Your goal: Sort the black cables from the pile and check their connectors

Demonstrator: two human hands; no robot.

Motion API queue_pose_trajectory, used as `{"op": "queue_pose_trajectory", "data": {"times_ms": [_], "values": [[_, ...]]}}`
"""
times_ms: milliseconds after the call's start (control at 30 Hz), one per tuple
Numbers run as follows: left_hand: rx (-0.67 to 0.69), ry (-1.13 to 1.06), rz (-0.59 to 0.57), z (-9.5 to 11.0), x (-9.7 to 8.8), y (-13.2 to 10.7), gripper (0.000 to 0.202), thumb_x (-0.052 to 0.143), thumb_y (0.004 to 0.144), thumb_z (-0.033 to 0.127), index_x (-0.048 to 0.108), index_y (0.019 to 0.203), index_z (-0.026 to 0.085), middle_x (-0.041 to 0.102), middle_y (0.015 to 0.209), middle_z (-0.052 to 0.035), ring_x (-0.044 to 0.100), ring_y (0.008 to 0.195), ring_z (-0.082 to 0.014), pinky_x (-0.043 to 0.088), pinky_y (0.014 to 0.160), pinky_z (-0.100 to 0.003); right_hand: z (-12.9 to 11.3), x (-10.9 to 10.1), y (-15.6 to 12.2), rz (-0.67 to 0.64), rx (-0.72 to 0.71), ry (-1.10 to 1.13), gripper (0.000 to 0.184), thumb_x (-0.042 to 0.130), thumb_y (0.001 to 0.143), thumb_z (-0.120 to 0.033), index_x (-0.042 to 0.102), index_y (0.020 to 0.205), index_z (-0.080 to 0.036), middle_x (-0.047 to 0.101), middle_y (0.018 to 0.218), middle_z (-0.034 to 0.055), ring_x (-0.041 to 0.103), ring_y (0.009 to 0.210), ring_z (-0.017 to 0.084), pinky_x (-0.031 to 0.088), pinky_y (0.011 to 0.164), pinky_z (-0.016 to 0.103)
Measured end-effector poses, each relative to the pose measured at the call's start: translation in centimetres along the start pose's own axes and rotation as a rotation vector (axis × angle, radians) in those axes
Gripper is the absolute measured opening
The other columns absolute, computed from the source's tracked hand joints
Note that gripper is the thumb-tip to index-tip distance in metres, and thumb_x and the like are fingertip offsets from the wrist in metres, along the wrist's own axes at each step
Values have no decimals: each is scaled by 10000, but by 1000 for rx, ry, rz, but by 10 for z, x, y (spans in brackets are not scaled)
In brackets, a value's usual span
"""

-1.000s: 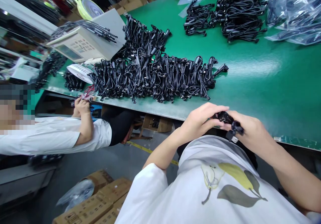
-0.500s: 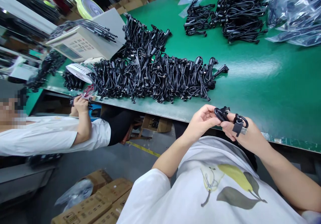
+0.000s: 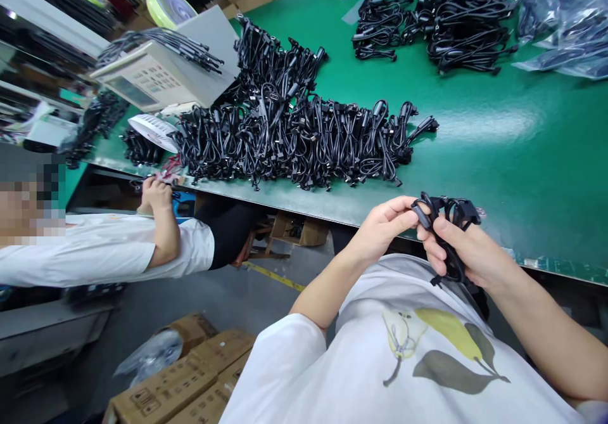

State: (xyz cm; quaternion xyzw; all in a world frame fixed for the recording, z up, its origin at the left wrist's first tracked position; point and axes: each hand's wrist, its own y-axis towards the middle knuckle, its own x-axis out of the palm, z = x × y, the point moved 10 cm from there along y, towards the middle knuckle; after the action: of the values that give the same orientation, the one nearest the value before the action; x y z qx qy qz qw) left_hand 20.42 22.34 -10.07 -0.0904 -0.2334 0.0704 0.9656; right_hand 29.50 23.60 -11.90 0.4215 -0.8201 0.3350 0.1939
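Just over the near edge of the green table point(image 3: 475, 164), both my hands are closed on a bundled black cable point(image 3: 449, 246). My left hand point(image 3: 387, 224) pinches one looped end of it between thumb and fingers. My right hand point(image 3: 475, 250) grips the coiled middle, its thumb across the top. Part of the cable hangs below the right fingers, and the palm hides some of the bundle. Beyond my hands lies a long row of bundled black cables point(image 3: 294, 145), and another group of cables point(image 3: 280, 63) is heaped behind it.
Stacked cable bundles point(image 3: 470, 21) and clear plastic bags point(image 3: 565, 21) lie at the far right. A beige instrument point(image 3: 152, 78) with cables on top stands left, near a green fan point(image 3: 166, 2). A co-worker point(image 3: 95, 246) sits at left; cardboard boxes point(image 3: 190, 379) are on the floor.
The cable bundle has turned in my hands; its metal plug, seen before near my right hand, no longer shows there. More of the cable now hangs below my right fingers.
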Motion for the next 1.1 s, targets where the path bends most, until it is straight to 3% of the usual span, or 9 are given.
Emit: {"op": "queue_pose_trajectory", "data": {"times_ms": [133, 367, 500, 567, 667, 733, 900, 967, 1100], "values": [[-37, 14, -25, -1, 3, -1, 375, 777, 869, 501, 706, 995, 156, 653, 750, -4, 616, 747, -130, 498, 821, -282, 3, -1, 0, -11, 64, 48, 493, 822, 793, -641, 681, 817, -169, 579, 530, -34, 572, 396, 113, 498, 403, 209], [-72, 35, -21, -6, 3, 3, 398, 768, 867, 520, 648, 1031, 177, 605, 725, 23, 594, 675, -119, 508, 754, -280, 7, -5, 1, -21, 110, 52, 511, 851, 749, -647, 743, 824, -153, 690, 627, 33, 669, 543, 159, 598, 547, 260], [61, 85, 158, 4, -14, -1, 486, 835, 797, 514, 586, 1070, 199, 666, 912, -5, 611, 771, -108, 506, 776, -253, -6, -24, 5, 146, -1, 92, 452, 883, 744, -582, 738, 878, -175, 709, 671, 8, 684, 563, 147, 630, 593, 262], [64, 183, 187, 3, -14, -10, 414, 788, 847, 514, 590, 1013, 190, 659, 889, -2, 582, 734, -95, 489, 736, -238, -19, -39, 5, 268, -104, 115, 442, 887, 746, -574, 723, 905, -196, 741, 748, 3, 731, 652, 148, 652, 667, 258], [-36, 375, 47, -14, 5, -28, 365, 723, 905, 524, 615, 908, 176, 644, 778, 6, 553, 670, -97, 461, 690, -241, -39, -52, 1, 390, -242, 71, 427, 845, 795, -584, 685, 958, -222, 780, 889, 13, 784, 831, 173, 666, 800, 290], [-23, 523, -30, -20, 19, -37, 373, 769, 867, 524, 633, 907, 180, 667, 789, -4, 578, 698, -116, 460, 712, -254, -50, -51, -3, 417, -311, 18, 411, 812, 832, -580, 653, 983, -233, 794, 991, 25, 792, 931, 190, 660, 866, 321], [184, 886, 96, -8, 25, -41, 347, 764, 869, 530, 643, 858, 205, 643, 746, -10, 556, 700, -147, 442, 735, -287, -59, -39, -12, 420, -369, -28, 334, 806, 869, -501, 621, 978, -244, 795, 1131, 19, 795, 941, 180, 656, 885, 323], [139, 854, 72, -12, 24, -38, 337, 683, 933, 532, 645, 874, 202, 647, 761, -18, 556, 710, -147, 450, 749, -288, -62, -36, -14, 414, -390, -30, 308, 817, 869, -469, 636, 980, -246, 796, 1133, 14, 795, 919, 173, 659, 869, 308], [-134, 408, -111, -37, 30, -37, 427, 544, 1001, 576, 651, 996, 163, 662, 777, -29, 581, 681, -123, 485, 702, -260, -65, -33, -18, 396, -404, -75, 295, 814, 874, -485, 685, 970, -238, 800, 1105, 31, 795, 883, 176, 667, 821, 288]]}}
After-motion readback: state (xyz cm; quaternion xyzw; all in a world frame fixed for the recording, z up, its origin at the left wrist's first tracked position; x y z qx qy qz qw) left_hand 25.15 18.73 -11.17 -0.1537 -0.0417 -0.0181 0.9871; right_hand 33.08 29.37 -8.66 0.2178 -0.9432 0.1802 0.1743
